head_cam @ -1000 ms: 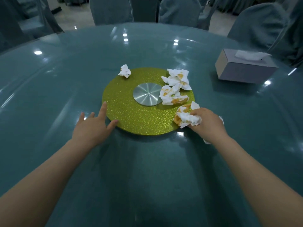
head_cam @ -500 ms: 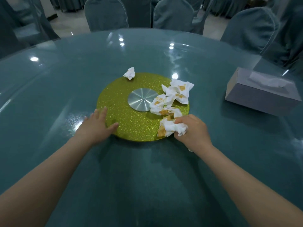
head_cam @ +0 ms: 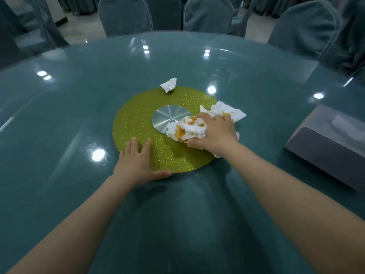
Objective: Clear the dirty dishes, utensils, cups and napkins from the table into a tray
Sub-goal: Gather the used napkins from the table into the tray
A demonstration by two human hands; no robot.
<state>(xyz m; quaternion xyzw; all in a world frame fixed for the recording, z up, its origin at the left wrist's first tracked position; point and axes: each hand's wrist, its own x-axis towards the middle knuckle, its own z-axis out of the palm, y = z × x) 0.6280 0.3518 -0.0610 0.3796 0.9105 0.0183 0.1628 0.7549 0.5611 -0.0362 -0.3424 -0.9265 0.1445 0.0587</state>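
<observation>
A glittery yellow-green turntable disc (head_cam: 136, 123) with a silver hub (head_cam: 167, 117) lies in the middle of the round teal glass table (head_cam: 79, 115). My right hand (head_cam: 215, 133) grips a bundle of stained white napkins (head_cam: 187, 128) on the disc's right side. Another stained napkin (head_cam: 227, 111) lies just beyond that hand, touching its fingers. A small clean crumpled napkin (head_cam: 168, 85) sits at the disc's far edge. My left hand (head_cam: 138, 165) rests flat on the disc's near edge, fingers straight. No tray is in view.
A grey tissue box (head_cam: 327, 143) stands on the table at the right. Several chairs in blue-grey covers (head_cam: 207, 14) ring the far side of the table.
My right hand has moved from the disc's near-right edge inward, gathering more napkins into one bundle. My left hand has slid right along the disc's rim. The camera has come closer.
</observation>
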